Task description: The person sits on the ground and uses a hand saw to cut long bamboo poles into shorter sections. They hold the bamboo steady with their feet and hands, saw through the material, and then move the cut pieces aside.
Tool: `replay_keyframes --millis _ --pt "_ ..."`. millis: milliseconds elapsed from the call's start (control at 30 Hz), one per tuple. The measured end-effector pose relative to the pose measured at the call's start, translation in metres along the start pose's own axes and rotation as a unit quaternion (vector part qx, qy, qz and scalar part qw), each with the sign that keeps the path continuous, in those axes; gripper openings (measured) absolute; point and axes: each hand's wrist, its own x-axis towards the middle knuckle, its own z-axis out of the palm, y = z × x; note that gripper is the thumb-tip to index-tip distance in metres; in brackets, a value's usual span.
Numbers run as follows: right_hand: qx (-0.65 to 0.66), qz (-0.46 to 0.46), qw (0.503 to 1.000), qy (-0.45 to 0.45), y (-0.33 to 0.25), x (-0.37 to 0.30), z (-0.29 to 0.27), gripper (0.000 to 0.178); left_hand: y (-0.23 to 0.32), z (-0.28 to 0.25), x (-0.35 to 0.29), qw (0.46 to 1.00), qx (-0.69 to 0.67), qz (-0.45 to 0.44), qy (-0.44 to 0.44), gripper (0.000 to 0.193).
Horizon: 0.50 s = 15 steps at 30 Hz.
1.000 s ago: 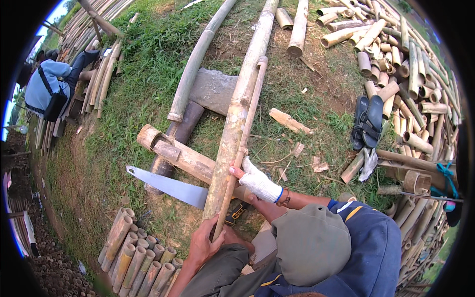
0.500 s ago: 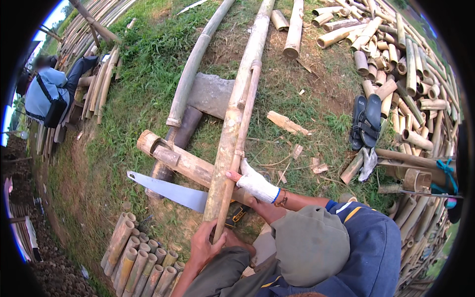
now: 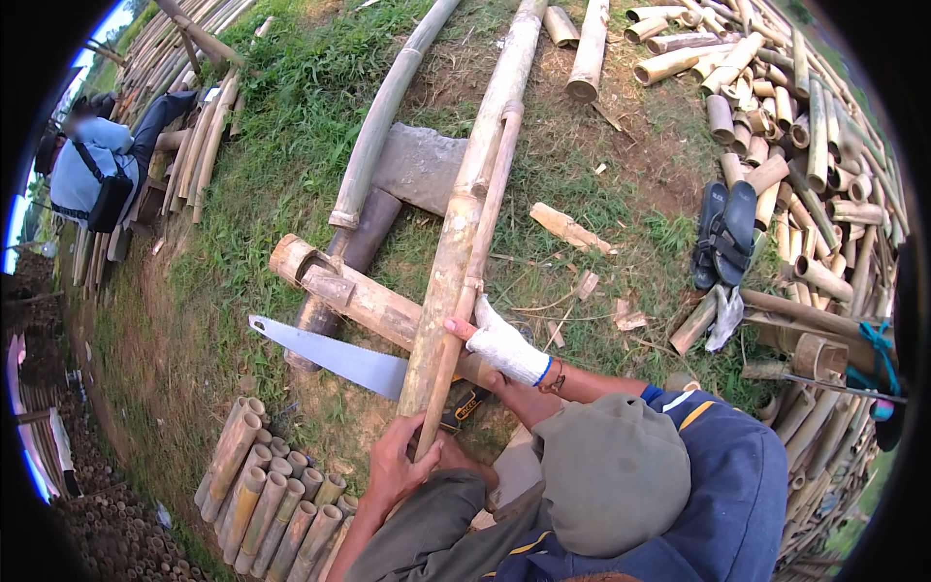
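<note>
A long bamboo pole (image 3: 472, 189) slants away from me, with a thinner bamboo stick (image 3: 485, 225) lying lengthwise along its right side. My bare left hand (image 3: 402, 461) pinches the near end of the thin stick. Farther up, my right hand (image 3: 509, 344), in a white glove with bare thumb, wraps round the same stick from the right, thumb across its top. Beneath the pole lies a notched bamboo crosspiece (image 3: 373, 315). A handsaw (image 3: 335, 359) rests on the left, its blade reaching toward the pole; its black and yellow handle (image 3: 464, 403) shows on the other side.
Upright cut bamboo pieces (image 3: 276, 500) stand at lower left. A grey stone block (image 3: 417, 165) and a curved bamboo pole (image 3: 388, 121) lie ahead. Black sandals (image 3: 722, 233) sit near a bamboo heap (image 3: 776, 116) on the right. Another person (image 3: 92, 175) sits at far left.
The whole view has shifted slightly. Both hands keep their hold on the thin bamboo stick, which lies along the pole as before.
</note>
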Motion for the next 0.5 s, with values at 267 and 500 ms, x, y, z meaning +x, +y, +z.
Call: replay_keyframes --millis 267,500 --pt "-0.036 0.024 0.999 0.004 -0.015 -0.004 0.005 0.104 -0.004 -0.003 -0.004 1.000 -0.002 -0.016 -0.011 0.047" --pt "0.030 0.013 0.999 -0.006 0.000 0.003 0.002 0.094 -0.014 -0.019 -0.020 0.991 -0.088 -0.100 0.033 0.022"
